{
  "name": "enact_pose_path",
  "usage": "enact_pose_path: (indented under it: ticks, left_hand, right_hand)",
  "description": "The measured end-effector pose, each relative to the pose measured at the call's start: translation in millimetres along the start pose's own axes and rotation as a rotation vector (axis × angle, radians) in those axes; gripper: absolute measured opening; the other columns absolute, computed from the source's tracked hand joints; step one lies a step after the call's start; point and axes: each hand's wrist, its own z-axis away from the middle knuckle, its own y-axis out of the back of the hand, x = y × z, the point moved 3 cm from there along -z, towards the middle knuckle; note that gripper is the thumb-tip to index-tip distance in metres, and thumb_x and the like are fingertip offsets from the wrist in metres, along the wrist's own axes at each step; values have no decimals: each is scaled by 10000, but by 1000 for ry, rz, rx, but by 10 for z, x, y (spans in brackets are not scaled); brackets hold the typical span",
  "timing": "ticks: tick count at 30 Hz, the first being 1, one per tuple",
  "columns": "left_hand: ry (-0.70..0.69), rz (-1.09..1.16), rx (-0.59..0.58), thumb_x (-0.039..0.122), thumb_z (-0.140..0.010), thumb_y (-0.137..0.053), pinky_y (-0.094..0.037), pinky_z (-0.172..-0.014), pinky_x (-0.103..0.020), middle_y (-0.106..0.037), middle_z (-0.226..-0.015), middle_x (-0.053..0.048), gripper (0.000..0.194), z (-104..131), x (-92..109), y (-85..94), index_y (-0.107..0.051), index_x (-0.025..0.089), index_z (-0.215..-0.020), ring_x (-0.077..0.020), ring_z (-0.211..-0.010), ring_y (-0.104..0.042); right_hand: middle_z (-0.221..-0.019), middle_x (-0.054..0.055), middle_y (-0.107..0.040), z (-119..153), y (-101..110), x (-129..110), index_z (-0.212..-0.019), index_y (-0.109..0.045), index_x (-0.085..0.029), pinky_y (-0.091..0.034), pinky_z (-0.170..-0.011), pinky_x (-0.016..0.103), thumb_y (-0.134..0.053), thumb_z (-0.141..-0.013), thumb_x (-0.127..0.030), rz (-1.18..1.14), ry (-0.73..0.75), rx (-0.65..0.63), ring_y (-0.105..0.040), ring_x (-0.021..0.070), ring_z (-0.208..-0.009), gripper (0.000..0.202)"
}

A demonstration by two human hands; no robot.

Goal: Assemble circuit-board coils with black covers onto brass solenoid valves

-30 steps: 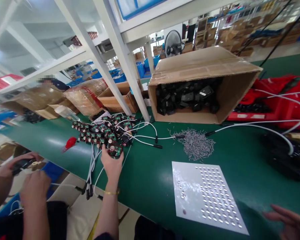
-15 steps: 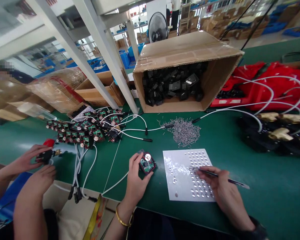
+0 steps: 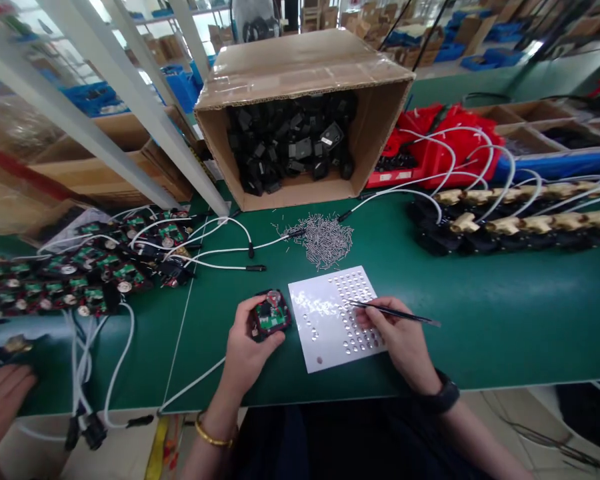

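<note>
Left hand (image 3: 247, 347) fingers clasping circuit module (image 3: 269, 316), right hand (image 3: 397, 337) pinching tweezers (image 3: 395, 312) — over perforated plate (image 3: 330, 319)

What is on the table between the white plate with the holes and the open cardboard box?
In the head view, a loose heap of small metal pins lies on the green mat between the white plate and the cardboard box, with a white cable's black tip beside it.

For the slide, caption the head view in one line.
Left hand holds a small circuit board; right hand holds tweezers over a white tray on a green bench.
</note>
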Motion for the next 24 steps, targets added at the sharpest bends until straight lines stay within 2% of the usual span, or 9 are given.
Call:
enact_pose_path:
  ticks: [1,3,7,11,16,22,24]
  left_hand:
    - [20,9,-102,277,-685,-705,-485,-844,-312,-518,-1138,-60,524,-29,44,-56,-442,216,-1133,-200,-999,-566]
    - [38,29,-225,273,-696,-697,-477,-843,-307,-531,-1105,-47,515,-107,96,-174,-423,221,-1129,-191,-980,-569]
    - [36,-49,-308,244,-672,-712,-476,-821,-311,-542,-1065,-34,524,-260,59,-348,-421,223,-1107,-189,-933,-574]
    - [36,-99,-319,270,-681,-706,-477,-798,-320,-552,-1035,-36,512,-285,15,-356,-412,218,-1097,-196,-907,-577]
    - [53,-43,-304,290,-698,-702,-463,-832,-341,-539,-1074,-55,516,-226,-15,-303,-389,211,-1101,-208,-957,-569]
    - [24,53,-258,262,-677,-725,-447,-879,-340,-509,-1108,-61,542,-157,-91,-334,-408,208,-1112,-211,-1014,-539]
    - [47,128,-231,240,-669,-733,-450,-888,-337,-495,-1140,-61,635,-141,-81,-362,-366,229,-1188,-209,-1037,-532]
  right_hand:
    - [-737,76,-697,-21,1,12,-839,-554,-175,-540,-582,308,-698,-716,-439,2,-3,-9,-655,194,-616,325]
    - [-730,81,-697,-65,1,66,-846,-566,-163,-542,-587,317,-683,-725,-457,30,-12,-17,-659,201,-622,339]
    - [-746,88,-697,-96,-5,187,-869,-603,-153,-540,-630,339,-654,-748,-469,165,-1,36,-669,224,-669,342]
    - [-774,88,-695,-72,-17,173,-860,-614,-164,-532,-636,344,-615,-786,-453,232,47,71,-671,231,-690,299]
    - [-722,68,-687,-87,-17,99,-802,-600,-171,-511,-604,314,-611,-796,-430,243,64,-12,-665,217,-663,260]
    - [-712,58,-688,-120,21,149,-826,-587,-174,-504,-596,302,-617,-798,-423,213,32,-57,-666,215,-666,253]
    - [-715,56,-685,-116,18,142,-828,-587,-176,-506,-598,301,-612,-802,-426,218,35,-62,-665,213,-670,253]
